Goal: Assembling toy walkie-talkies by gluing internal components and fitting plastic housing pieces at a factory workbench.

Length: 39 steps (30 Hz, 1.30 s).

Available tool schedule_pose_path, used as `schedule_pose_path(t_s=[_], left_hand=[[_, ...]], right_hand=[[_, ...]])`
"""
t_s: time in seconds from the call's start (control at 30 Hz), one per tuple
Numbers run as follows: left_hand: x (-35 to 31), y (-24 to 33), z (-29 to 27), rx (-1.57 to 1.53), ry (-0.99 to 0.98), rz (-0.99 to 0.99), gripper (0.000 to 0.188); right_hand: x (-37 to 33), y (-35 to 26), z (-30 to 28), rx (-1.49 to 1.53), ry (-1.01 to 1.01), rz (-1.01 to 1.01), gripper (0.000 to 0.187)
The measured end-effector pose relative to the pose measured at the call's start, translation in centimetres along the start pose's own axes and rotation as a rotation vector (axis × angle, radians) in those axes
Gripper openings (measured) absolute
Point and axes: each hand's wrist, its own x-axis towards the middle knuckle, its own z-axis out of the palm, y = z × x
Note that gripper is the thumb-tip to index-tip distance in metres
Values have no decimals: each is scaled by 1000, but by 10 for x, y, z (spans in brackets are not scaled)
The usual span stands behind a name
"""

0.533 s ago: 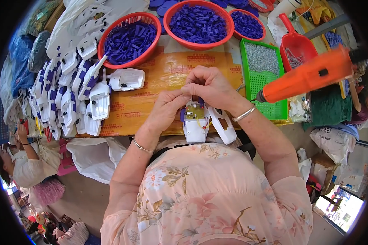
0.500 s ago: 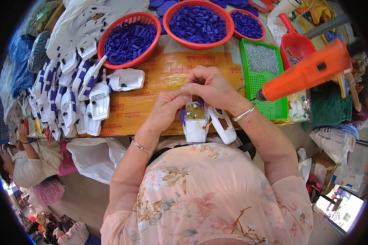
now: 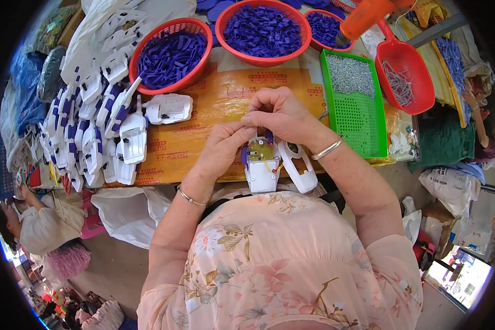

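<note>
At the table's near edge lies an opened white plastic housing (image 3: 261, 177), with a small green-yellow circuit board (image 3: 262, 152) and thin coloured wires inside it. My left hand (image 3: 225, 144) and my right hand (image 3: 280, 114) meet over the housing's far end. Both are closed, fingertips pinched together, and what lies between them is too small and hidden to make out. Purple parts show beside the board, partly under my fingers. A white, frame-like half shell (image 3: 298, 170) leans next to the housing, below my right wrist.
Many white-and-purple housings (image 3: 88, 132) are heaped at left. Red baskets of purple parts (image 3: 267, 32) stand at the back. At right are a green tray of screws (image 3: 349, 77), a red scoop (image 3: 404, 74) and, hanging above, an orange power screwdriver (image 3: 363, 22). Another person (image 3: 41, 220) sits at left.
The hanging orange screwdriver has swung up and away, uncovering the red scoop and the green tray's corner. My hands keep nearly the same pinched pose over the housing.
</note>
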Motion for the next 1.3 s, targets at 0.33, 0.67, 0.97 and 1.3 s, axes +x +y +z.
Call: schedule_pose_path(t_s=[0.33,0.67,0.97,1.3], left_hand=[[3,-7,-6,-60,-27,9,26],[0,-16,-16,62,28,-17,26],[3,-11,-8,111,43,41,25],[4,-8,-5,36,39,-5,25]], right_hand=[[0,3,0,11,13,0,10],[-82,-91,-2,-979,728,-958,48],[-78,-106,-96,-22,427,-712,58],[-64,-99,-92,-99,179,-666,49]])
